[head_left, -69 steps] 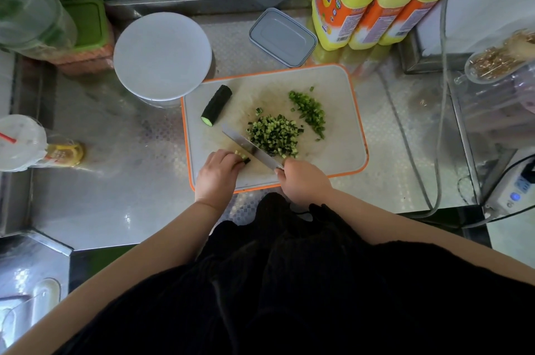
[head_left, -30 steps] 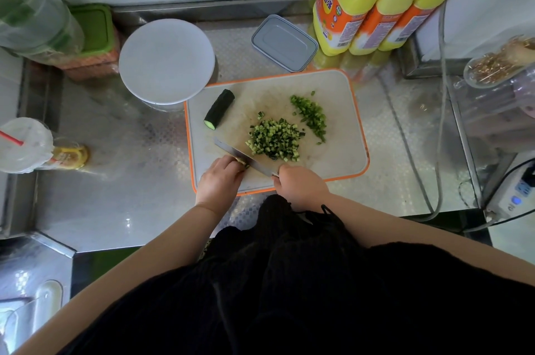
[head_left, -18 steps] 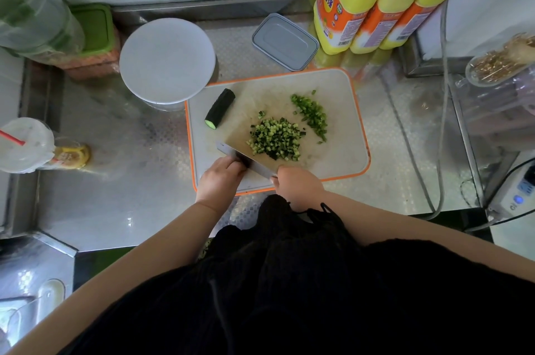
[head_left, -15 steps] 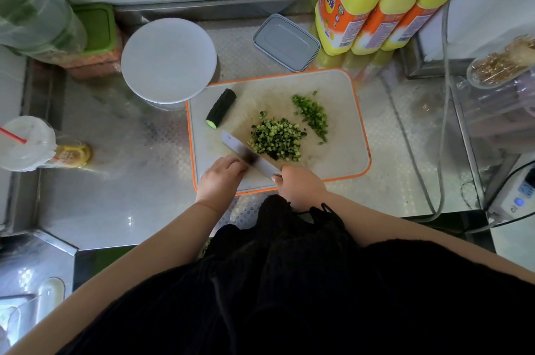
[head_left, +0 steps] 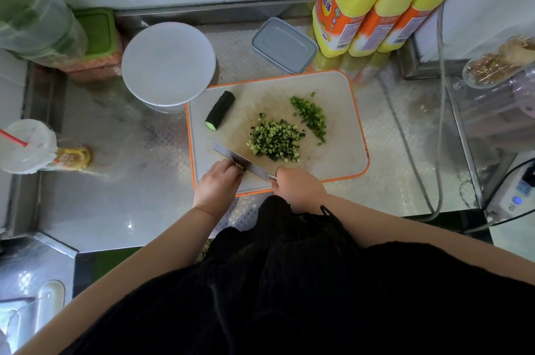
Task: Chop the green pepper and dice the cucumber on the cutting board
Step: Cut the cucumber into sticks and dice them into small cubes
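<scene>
On the board [head_left: 341,163] our right hand [head_left: 298,188] curls round the handle of the knife [head_left: 241,159], its blade slanting across the board's near left part. Our left hand [head_left: 218,180], fingers bent, pins a small cucumber bit [head_left: 240,167] against the blade. The dice pile [head_left: 273,141] lies mid-board, the chopped pepper [head_left: 311,115] toward its far right, the cucumber stub [head_left: 220,109] at its far left corner.
</scene>
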Action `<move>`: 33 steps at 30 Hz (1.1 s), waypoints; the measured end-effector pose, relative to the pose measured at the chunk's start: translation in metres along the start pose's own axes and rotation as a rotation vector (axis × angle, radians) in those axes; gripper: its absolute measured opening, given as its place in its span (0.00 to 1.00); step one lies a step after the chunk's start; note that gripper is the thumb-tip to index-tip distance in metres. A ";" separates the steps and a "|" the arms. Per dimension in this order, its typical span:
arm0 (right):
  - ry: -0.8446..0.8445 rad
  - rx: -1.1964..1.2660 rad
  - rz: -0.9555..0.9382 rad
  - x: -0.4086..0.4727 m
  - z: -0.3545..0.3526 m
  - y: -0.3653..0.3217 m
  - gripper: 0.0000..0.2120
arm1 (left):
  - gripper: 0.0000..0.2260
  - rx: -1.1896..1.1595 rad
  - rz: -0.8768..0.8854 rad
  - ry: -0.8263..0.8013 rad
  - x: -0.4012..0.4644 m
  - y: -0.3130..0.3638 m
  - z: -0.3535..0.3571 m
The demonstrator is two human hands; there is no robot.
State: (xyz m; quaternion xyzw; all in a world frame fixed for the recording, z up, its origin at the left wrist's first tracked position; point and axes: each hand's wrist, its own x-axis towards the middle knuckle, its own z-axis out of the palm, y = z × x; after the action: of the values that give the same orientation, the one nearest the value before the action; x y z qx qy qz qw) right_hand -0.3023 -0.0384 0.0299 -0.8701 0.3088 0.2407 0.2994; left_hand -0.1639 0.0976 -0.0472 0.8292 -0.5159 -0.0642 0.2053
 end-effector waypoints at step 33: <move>-0.065 -0.064 -0.051 0.002 0.009 0.004 0.12 | 0.13 0.002 0.006 -0.001 -0.007 -0.005 0.004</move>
State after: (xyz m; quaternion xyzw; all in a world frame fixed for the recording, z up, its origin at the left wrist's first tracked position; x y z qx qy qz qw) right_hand -0.3062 -0.0360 0.0212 -0.8785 0.2688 0.2710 0.2871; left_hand -0.1645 0.1045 -0.0539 0.8278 -0.5185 -0.0634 0.2046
